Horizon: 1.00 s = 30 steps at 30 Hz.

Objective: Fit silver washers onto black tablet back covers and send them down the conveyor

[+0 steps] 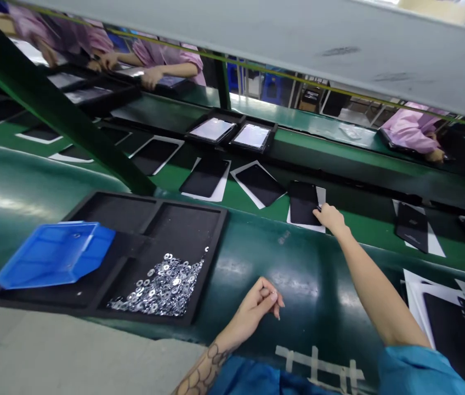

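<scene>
My right hand is stretched out over the green conveyor belt, its fingers pinched at the right edge of a black tablet back cover. That cover lies on a white sheet. My left hand hovers near the front of the green bench with thumb and fingers curled together; whatever they may hold is too small to make out. Left of it, a black divided tray holds a heap of small silver washers. A blue plastic bin rests tilted on the tray's left compartments.
More black covers on white sheets lie along the belt. A stack of sheets and covers stands at my right. A green post slants across the left; a grey shelf hangs overhead. Co-workers in pink sleeves work across the line.
</scene>
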{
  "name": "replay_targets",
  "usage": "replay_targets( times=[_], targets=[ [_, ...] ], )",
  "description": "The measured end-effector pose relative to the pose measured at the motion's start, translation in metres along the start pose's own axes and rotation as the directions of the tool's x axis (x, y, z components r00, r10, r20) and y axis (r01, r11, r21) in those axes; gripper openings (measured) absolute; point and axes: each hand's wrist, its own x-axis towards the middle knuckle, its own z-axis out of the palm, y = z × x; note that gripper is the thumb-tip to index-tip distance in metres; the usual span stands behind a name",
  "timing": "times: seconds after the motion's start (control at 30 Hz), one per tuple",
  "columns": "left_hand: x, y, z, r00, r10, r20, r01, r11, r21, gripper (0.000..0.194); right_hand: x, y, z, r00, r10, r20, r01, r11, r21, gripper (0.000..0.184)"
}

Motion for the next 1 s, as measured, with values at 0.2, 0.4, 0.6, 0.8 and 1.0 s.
replay_targets(
  times=[0.2,0.4,0.6,0.8,1.0],
  targets=[
    [-0.005,0.009,0.007,0.989,-0.006,-0.151,0.006,1.000,-0.004,0.043,0.008,0.013,-0.025,0.998,0.053,-0.043,-0.049,0.995,0.088,0.044],
    [-0.009,0.028,0.000,0.982,-0.103,-0.160,0.048,0.947,-0.316,0.033,-0.020,0.039,-0.066,0.937,0.041,-0.348,0.053,0.966,0.255,0.054],
    [-0.007,0.058,-0.006,0.977,-0.161,-0.137,0.098,0.920,-0.380,0.030,-0.141,0.059,-0.114,0.886,-0.130,-0.446,0.285,0.910,0.300,0.027],
    [0.006,0.056,-0.006,0.974,-0.134,-0.185,0.108,0.984,-0.145,0.045,-0.279,0.005,-0.072,0.903,-0.426,-0.051,0.429,0.893,0.137,0.008],
    [0.016,0.061,-0.018,0.985,0.038,-0.167,0.002,0.973,0.232,0.046,-0.302,-0.075,-0.005,0.719,-0.678,0.150,0.649,0.733,0.204,0.023]
  ],
)
